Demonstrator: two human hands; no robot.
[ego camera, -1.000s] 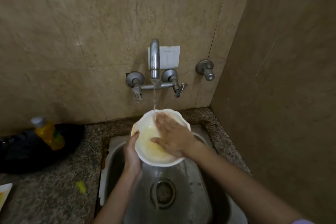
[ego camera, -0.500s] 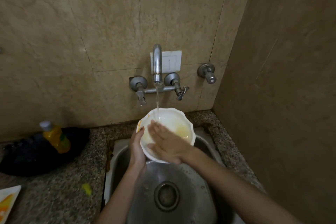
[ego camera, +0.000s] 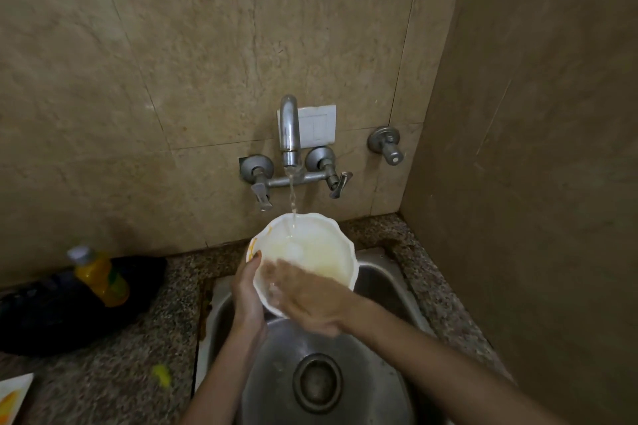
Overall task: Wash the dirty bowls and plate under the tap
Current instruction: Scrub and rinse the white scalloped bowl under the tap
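Note:
A white scalloped bowl (ego camera: 310, 248) with yellowish water and an orange smear on its left rim is held tilted over the steel sink (ego camera: 379, 290), under the running tap (ego camera: 289, 129). My left hand (ego camera: 247, 290) grips the bowl's left edge, thumb on the rim. My right hand (ego camera: 310, 297) lies flat with fingers spread on the bowl's near inner side. A white plate (ego camera: 13, 397) with orange residue shows at the bottom left corner.
A yellow bottle (ego camera: 100, 274) stands in a black pan (ego camera: 51, 314) on the granite counter (ego camera: 103, 373) to the left. A yellow blob (ego camera: 161, 373) lies on the counter. The side wall is close on the right. The drain (ego camera: 317, 383) sits in the sink's bottom.
My right hand slid from the middle of the bowl toward its near edge, exposing more of the inside. The yellow residue has thinned. The bowl stayed under the water stream.

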